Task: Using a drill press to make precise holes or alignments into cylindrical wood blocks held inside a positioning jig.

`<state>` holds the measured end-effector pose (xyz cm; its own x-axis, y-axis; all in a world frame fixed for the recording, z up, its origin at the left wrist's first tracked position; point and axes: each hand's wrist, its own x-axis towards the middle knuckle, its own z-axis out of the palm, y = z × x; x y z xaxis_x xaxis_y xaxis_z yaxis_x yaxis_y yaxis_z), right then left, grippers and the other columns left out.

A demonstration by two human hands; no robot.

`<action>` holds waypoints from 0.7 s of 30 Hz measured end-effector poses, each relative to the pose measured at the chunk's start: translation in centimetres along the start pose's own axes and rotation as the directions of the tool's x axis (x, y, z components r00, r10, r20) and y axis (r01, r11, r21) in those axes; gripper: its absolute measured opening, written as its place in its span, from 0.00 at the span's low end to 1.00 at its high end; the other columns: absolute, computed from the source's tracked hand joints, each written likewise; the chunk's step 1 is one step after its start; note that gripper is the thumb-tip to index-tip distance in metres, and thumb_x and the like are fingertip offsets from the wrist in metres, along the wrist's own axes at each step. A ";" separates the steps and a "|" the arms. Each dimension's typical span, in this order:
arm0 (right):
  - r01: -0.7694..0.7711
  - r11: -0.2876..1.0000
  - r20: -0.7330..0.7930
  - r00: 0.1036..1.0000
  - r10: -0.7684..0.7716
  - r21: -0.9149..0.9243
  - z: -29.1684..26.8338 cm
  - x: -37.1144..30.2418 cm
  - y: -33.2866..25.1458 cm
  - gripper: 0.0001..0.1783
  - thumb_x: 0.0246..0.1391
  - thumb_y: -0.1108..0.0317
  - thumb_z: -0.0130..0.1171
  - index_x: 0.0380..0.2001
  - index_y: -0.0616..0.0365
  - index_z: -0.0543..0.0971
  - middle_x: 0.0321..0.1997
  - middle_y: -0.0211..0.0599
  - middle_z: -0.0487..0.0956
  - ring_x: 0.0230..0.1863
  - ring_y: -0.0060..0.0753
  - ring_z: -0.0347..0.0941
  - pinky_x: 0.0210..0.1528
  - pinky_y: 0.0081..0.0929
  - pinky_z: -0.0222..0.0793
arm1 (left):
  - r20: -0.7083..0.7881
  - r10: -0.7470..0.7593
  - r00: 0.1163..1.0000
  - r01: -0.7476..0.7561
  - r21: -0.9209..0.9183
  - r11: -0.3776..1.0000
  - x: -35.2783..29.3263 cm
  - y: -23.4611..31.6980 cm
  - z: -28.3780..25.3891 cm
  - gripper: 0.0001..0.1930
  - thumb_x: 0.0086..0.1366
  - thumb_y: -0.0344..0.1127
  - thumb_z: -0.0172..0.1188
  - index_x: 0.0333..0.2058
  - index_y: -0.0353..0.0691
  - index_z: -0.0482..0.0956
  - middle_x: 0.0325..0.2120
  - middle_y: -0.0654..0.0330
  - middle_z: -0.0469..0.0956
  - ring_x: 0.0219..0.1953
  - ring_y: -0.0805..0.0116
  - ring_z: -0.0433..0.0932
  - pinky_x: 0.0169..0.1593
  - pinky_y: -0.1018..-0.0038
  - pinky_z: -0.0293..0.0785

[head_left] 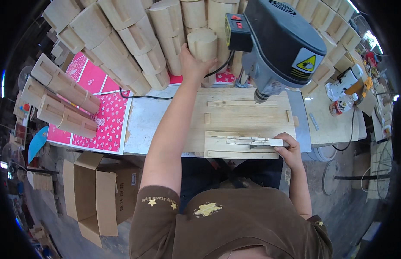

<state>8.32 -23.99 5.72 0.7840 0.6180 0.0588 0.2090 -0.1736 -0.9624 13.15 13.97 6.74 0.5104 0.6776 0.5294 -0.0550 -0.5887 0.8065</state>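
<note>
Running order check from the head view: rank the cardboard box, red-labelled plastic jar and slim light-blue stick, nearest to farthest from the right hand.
From the right hand:
1. Slim light-blue stick, ahead and right.
2. Red-labelled plastic jar, farther right.
3. Cardboard box, far left, below the table.

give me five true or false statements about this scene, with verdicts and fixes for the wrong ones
1. The right hand holds one end of a narrow whitish bar. True.
2. The left hand is on that bar too. False: the left hand is at a short pale wooden cylinder.
3. A dark grey-blue drill press stands to the right of that cylinder. True.
4. The brown cardboard box is shut. False: the brown cardboard box stands open.
5. A pink sheet with white patterns lies to the left of the drill press. True.
</note>
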 end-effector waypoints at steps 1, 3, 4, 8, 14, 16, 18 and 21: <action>-0.001 1.000 -0.010 1.000 0.000 -0.001 0.0 0.0 0.1 0.12 0.41 0.73 0.62 0.33 0.62 0.76 0.33 0.32 0.75 0.38 0.24 0.69 0.42 0.20 0.63 | -0.003 -0.002 1.000 0.002 0.019 1.000 0.3 0.0 1.0 0.45 0.33 0.36 0.74 0.52 0.32 0.61 0.48 0.43 0.67 0.49 0.54 0.70 0.51 0.66 0.67; 0.051 0.998 0.022 0.998 -0.051 0.022 0.1 0.2 0.3 0.11 0.42 0.73 0.61 0.33 0.62 0.76 0.33 0.31 0.75 0.38 0.23 0.70 0.42 0.20 0.63 | -0.054 -0.044 0.998 0.045 0.007 0.999 0.7 -0.4 2.1 0.45 0.32 0.36 0.73 0.51 0.33 0.60 0.47 0.44 0.68 0.48 0.54 0.71 0.51 0.66 0.68; 0.045 0.999 0.019 0.999 -0.046 0.021 0.1 0.3 0.3 0.11 0.42 0.73 0.61 0.33 0.62 0.76 0.33 0.31 0.75 0.38 0.23 0.70 0.42 0.20 0.63 | -0.106 -0.095 0.990 0.095 -0.003 0.995 0.5 -0.6 2.3 0.45 0.32 0.36 0.73 0.51 0.33 0.60 0.46 0.45 0.69 0.48 0.54 0.71 0.51 0.66 0.68; 0.026 0.999 0.016 1.000 -0.026 -0.026 -0.1 -0.2 0.3 0.10 0.42 0.76 0.60 0.33 0.62 0.76 0.33 0.32 0.75 0.38 0.24 0.70 0.42 0.21 0.64 | -0.007 -0.079 0.997 0.079 -0.032 0.996 -1.2 4.4 -2.0 0.45 0.33 0.36 0.72 0.52 0.35 0.58 0.44 0.48 0.70 0.46 0.54 0.72 0.50 0.67 0.69; 0.016 1.000 -0.015 1.000 -0.016 -0.015 -2.0 -0.2 0.9 0.10 0.43 0.76 0.61 0.33 0.61 0.76 0.33 0.28 0.75 0.37 0.20 0.69 0.41 0.18 0.64 | 0.219 0.021 0.975 -0.027 0.024 0.999 -6.4 9.2 -12.1 0.37 0.33 0.34 0.69 0.48 0.37 0.65 0.39 0.50 0.73 0.44 0.56 0.73 0.48 0.67 0.69; -0.032 0.999 -0.001 0.999 0.032 -0.013 -2.7 0.2 1.8 0.11 0.45 0.76 0.61 0.34 0.61 0.76 0.34 0.27 0.75 0.39 0.18 0.69 0.42 0.17 0.64 | 0.416 -0.030 0.909 0.008 0.053 0.999 -8.7 10.2 -14.1 0.36 0.33 0.34 0.68 0.47 0.37 0.66 0.39 0.49 0.73 0.44 0.55 0.73 0.48 0.66 0.69; 0.013 1.000 -0.006 1.000 -0.013 -0.004 -3.2 0.9 1.7 0.11 0.46 0.76 0.60 0.36 0.61 0.76 0.35 0.26 0.75 0.40 0.18 0.69 0.44 0.18 0.64 | 0.668 0.033 0.744 -0.265 0.249 0.931 -10.7 10.3 -14.8 0.37 0.32 0.35 0.67 0.48 0.38 0.67 0.39 0.48 0.73 0.44 0.50 0.72 0.48 0.64 0.68; 0.087 0.995 0.065 0.994 -0.084 -0.043 -3.6 2.1 2.0 0.11 0.46 0.76 0.60 0.37 0.61 0.75 0.36 0.25 0.75 0.41 0.18 0.68 0.46 0.18 0.63 | 0.757 -0.104 0.645 -0.255 0.342 0.904 -13.1 10.9 -14.0 0.35 0.32 0.35 0.65 0.46 0.40 0.68 0.39 0.48 0.74 0.42 0.47 0.72 0.47 0.62 0.69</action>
<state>12.45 -25.83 4.84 0.7241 0.6787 0.1224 0.3014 -0.1519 -0.9413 -6.13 4.84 12.26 0.9845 0.1652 0.0584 0.1138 -0.8562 0.5039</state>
